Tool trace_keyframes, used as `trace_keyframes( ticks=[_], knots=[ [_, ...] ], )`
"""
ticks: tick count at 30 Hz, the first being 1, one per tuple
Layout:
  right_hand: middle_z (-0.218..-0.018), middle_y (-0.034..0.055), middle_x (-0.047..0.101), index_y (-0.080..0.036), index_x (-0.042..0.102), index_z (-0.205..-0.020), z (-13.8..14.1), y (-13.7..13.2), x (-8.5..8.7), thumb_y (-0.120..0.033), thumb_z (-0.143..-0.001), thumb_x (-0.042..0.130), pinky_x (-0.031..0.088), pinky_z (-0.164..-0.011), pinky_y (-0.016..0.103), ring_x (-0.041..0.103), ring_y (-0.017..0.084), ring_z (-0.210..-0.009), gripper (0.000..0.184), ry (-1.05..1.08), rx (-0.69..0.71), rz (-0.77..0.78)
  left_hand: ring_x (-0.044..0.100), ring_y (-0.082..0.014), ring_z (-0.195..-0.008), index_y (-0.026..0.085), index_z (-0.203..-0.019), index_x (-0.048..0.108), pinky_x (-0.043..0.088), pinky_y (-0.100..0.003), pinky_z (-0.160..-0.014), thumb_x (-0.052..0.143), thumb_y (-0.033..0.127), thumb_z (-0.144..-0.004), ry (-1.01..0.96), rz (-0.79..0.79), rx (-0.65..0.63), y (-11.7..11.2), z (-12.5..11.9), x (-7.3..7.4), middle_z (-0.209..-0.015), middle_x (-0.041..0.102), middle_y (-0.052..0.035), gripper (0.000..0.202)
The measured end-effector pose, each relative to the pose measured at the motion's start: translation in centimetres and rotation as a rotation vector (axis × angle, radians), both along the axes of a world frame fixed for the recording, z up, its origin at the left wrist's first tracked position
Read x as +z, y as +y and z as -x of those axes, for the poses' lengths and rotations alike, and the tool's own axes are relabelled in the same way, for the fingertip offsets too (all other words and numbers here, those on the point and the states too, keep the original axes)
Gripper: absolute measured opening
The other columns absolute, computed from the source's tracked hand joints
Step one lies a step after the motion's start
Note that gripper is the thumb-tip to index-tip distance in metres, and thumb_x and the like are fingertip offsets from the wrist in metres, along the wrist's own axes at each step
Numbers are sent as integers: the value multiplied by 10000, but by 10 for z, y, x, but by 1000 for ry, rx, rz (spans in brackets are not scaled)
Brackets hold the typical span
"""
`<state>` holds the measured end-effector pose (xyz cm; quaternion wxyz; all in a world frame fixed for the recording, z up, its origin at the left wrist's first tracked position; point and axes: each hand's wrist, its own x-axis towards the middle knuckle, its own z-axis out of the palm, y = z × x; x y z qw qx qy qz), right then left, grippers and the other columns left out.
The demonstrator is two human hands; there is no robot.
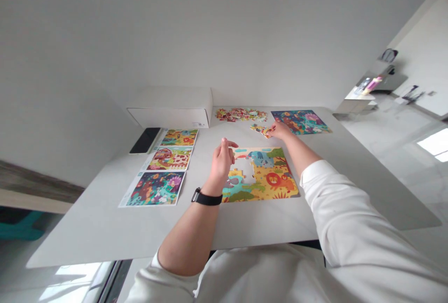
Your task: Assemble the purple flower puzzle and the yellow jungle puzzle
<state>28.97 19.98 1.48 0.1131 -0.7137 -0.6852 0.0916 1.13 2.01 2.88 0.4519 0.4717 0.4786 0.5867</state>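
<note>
A jigsaw puzzle (276, 184) with a lion and an elephant lies partly assembled before me, a pale gap showing in its left middle. My left hand (223, 161), with a black watch band at the wrist, hovers over its left edge. Its fingers are loosely bent and apart, and no piece shows in them. Beyond the puzzle, my right hand (279, 130) reaches into a small group of yellowish puzzle pieces (258, 128). Its fingertips are pinched on a puzzle piece (269, 132) there, which they partly hide.
A heap of mixed pieces (241, 115) lies by the wall, left of a dark blue animal puzzle (304, 121). On the left are picture sheets (156, 189), a black phone (145, 140) and a white box (168, 116). The grey table (105, 228) has rounded corners.
</note>
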Motion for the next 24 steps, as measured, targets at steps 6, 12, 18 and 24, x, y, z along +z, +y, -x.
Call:
trace_keyframes(
  ticks=[6,12,18,24],
  knots=[
    [-1026,96,832,-178,761,-979,-1,-24,10,-235,-880,783,551,-817,283,755,204,-916,116,297,-58,-89,424,-141,-445,216,-859,679,425,-283,-508,385,779,-1057,-36,8,-8,4,0,1,-473,307,78,666],
    [-930,60,788,-182,697,-1029,9,-71,35,-327,-900,816,612,-757,287,722,164,-778,228,884,10,-118,448,-138,-457,215,-867,667,419,-276,-524,477,733,-1042,-59,-44,-31,3,-1,5,-491,325,84,579],
    [-992,47,800,-228,673,-948,32,-131,32,-484,-861,861,652,-833,324,756,175,-850,329,1203,92,-125,474,-115,-495,214,-872,663,429,-232,-551,682,546,-985,-46,-99,-73,3,-4,3,-526,470,68,351],
    [-860,19,797,-240,701,-835,50,-157,-5,-423,-750,938,646,-788,335,742,187,-763,312,1356,37,41,442,-83,-491,226,-880,599,375,-205,-482,783,443,-908,-64,-71,-65,14,-2,-6,-642,509,66,286]
  ],
)
